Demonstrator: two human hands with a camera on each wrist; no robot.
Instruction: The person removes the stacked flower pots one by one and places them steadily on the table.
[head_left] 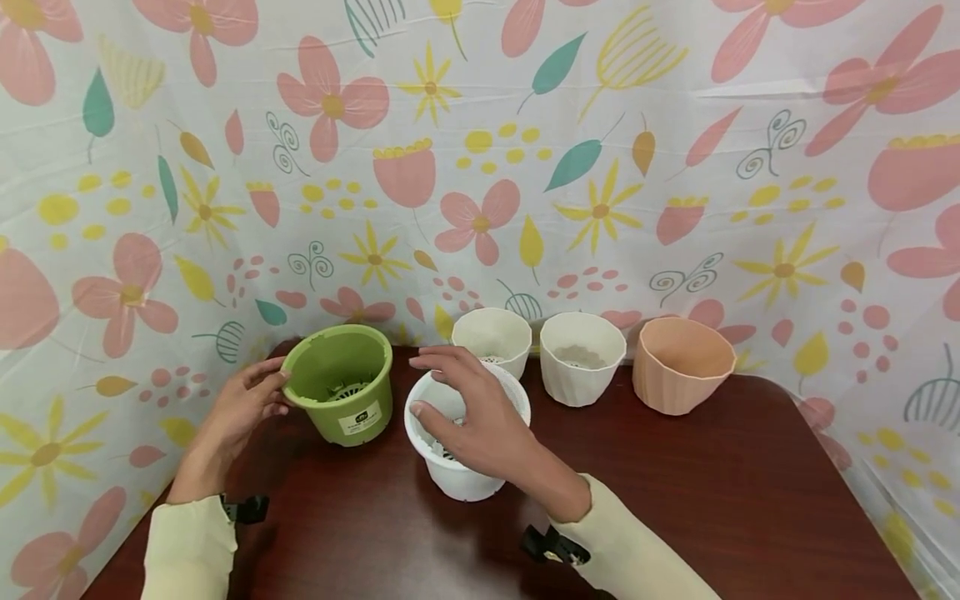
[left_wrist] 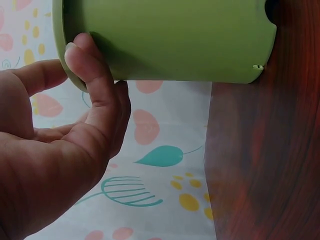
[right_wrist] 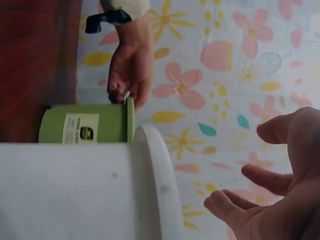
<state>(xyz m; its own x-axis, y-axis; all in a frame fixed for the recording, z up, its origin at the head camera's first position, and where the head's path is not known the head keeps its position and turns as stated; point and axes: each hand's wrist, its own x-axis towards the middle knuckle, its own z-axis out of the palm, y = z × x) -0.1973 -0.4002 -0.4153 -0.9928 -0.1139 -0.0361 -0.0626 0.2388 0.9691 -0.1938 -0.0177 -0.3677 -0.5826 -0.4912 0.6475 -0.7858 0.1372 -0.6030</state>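
A green flowerpot [head_left: 360,408] with a pale label stands upright at the left of the table. At its left rim, my left hand [head_left: 243,400] pinches the edge; in the left wrist view, fingers [left_wrist: 92,75] lie under the rim against the outer wall. Right of it stands a white flowerpot [head_left: 461,483] with a slotted bottom. Over that pot's opening hovers my right hand [head_left: 483,417], fingers spread and holding nothing. The right wrist view shows a gap between this hand [right_wrist: 280,180] and the white rim [right_wrist: 160,185].
Along the back edge of the dark wooden table [head_left: 720,500] stand two whitish fluted pots, one at the left [head_left: 491,333] and one in the middle [head_left: 581,367], and a peach pot [head_left: 678,379] at the right. A flower-print curtain [head_left: 480,108] hangs close behind them.
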